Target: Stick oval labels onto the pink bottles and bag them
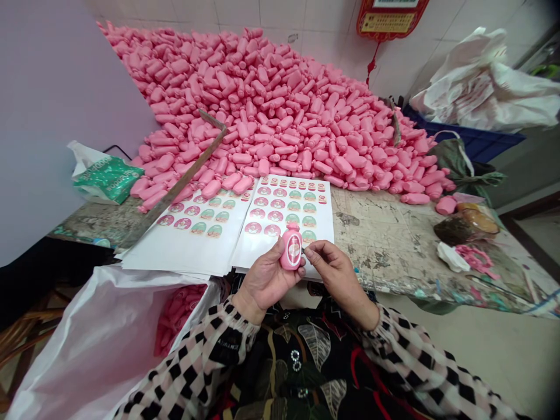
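Note:
A small pink plastic bottle [291, 248] stands nearly upright in my left hand [268, 281], thumb on one side and fingers behind it. An oval label with a white rim shows on its front. Beside the bottle's right edge, my right hand [342, 281] is closed in a pinch; a tiny dark thing shows at its fingertips, too small to name. Under and behind my hands lies a white sticker sheet [258, 251] with rows of pink and green round labels. A second stack of sticker sheets [175, 251] lies to the left.
A heap of pink bottles [262, 111] rises against the wall, with a wooden strip [184, 178] along its front left. A white sack [100, 326] holding pink bottles hangs open below. A green-white packet [105, 178] sits left; a blue crate [472, 137] stands right.

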A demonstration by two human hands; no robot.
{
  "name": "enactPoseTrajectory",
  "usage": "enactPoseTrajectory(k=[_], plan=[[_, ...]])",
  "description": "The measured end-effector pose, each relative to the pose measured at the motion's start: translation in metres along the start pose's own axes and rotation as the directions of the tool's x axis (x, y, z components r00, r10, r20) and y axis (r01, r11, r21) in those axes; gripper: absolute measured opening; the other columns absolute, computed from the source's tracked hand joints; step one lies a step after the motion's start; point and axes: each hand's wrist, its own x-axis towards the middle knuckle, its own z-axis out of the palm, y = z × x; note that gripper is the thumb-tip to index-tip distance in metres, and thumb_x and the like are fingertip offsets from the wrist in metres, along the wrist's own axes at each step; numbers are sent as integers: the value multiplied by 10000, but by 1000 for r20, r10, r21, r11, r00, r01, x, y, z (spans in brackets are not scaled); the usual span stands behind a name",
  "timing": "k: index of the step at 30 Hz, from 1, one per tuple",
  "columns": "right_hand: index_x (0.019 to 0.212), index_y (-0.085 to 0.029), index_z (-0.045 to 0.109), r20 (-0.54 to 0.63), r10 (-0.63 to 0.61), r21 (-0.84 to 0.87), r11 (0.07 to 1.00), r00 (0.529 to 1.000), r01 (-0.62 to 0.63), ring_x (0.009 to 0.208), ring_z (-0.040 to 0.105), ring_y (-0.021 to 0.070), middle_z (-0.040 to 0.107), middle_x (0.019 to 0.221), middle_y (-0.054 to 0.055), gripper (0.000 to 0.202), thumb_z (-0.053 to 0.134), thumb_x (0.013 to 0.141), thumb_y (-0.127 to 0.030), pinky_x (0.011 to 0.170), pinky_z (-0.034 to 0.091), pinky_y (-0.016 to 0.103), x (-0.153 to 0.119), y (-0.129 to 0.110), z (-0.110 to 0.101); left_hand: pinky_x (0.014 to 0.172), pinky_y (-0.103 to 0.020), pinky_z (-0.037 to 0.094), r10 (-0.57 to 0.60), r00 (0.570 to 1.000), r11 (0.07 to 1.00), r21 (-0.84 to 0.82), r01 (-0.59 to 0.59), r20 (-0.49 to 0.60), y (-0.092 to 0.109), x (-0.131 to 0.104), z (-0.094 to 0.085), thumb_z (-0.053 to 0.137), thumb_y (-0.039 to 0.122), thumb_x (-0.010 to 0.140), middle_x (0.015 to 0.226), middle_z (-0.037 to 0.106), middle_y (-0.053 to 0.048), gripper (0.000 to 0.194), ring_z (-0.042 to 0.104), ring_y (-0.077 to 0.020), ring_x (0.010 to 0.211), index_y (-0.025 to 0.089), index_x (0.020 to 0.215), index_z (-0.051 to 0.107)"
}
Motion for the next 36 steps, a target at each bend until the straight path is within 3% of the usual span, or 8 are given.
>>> enactPoseTrajectory(k=[8, 16, 23, 36], plan=[[816, -194, 565, 38, -32, 51, 998, 999, 30, 717, 527, 132, 572, 762, -5, 183, 569, 835, -376, 665, 426, 244, -2, 1, -1, 681, -280, 455, -4, 999, 999, -46, 5, 34, 0, -1, -1, 506, 258, 880, 966, 597, -52, 201, 567, -163, 842, 157, 1028, 597], [878, -201, 598, -5, -172, -212, 963, 985, 167, 777, 545, 151, 594, 845, 21, 145, 538, 862, -332, 700, 425, 260, -5, 1, -4, 671, -275, 462, 3, 1000, 999, -52, -1, 25, 0, -2, 1, 513, 243, 878, 967, 603, -55, 192, 567, -161, 864, 151, 1022, 601], [811, -200, 561, 57, 2, 31, 1000, 998, -4, 698, 545, 144, 582, 765, 7, 200, 561, 836, -397, 593, 444, 250, -5, -4, -2, 677, -270, 463, 2, 1000, 998, -57, 0, 25, 0, -3, 0, 524, 232, 870, 965, 600, -55, 173, 568, -156, 860, 152, 1004, 601], [818, -198, 569, 62, 28, 49, 998, 998, -31, 678, 546, 135, 584, 778, 6, 191, 573, 832, -388, 600, 468, 263, -6, -7, -1, 659, -265, 457, 13, 999, 999, -44, -10, 52, 0, -3, -3, 505, 223, 881, 978, 596, -48, 171, 563, -147, 856, 162, 1007, 604]])
